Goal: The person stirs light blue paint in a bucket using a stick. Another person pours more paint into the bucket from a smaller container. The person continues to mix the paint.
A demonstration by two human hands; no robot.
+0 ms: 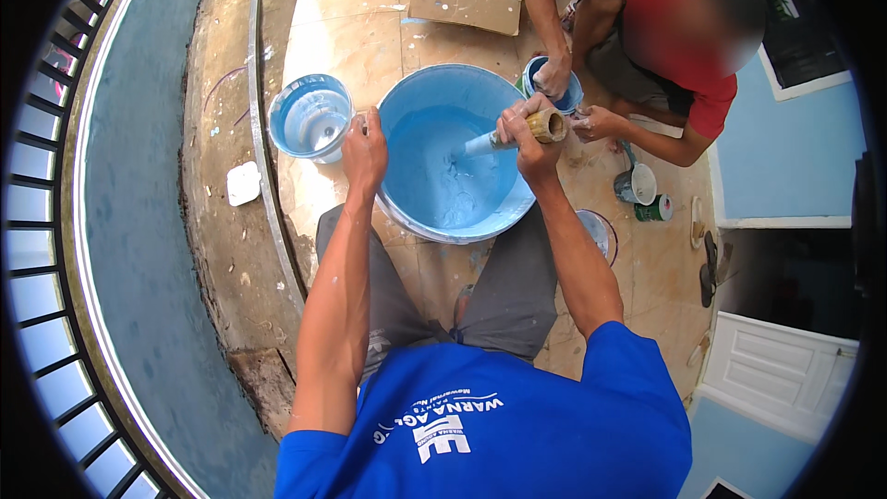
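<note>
A large round bucket (pixel 413 222) of light blue paint stands between my knees. My right hand (pixel 528 140) is wrapped around a bamboo stick (pixel 552 126), which slants down into the paint, its lower part coated blue. My left hand (pixel 365 150) is closed at the left rim of the large bucket. Right beside that hand is a smaller bucket (pixel 285 134), smeared blue, with pale liquid inside.
Opposite me at the right, a person in a red shirt (pixel 647 28) crouches with their hands at a small blue-stained bucket (pixel 565 92). A cardboard box (pixel 467 7) holds blue-stained containers. A dipper (pixel 637 183) and a green can (pixel 656 209) stand right. A metal edge (pixel 263 129) runs along the left.
</note>
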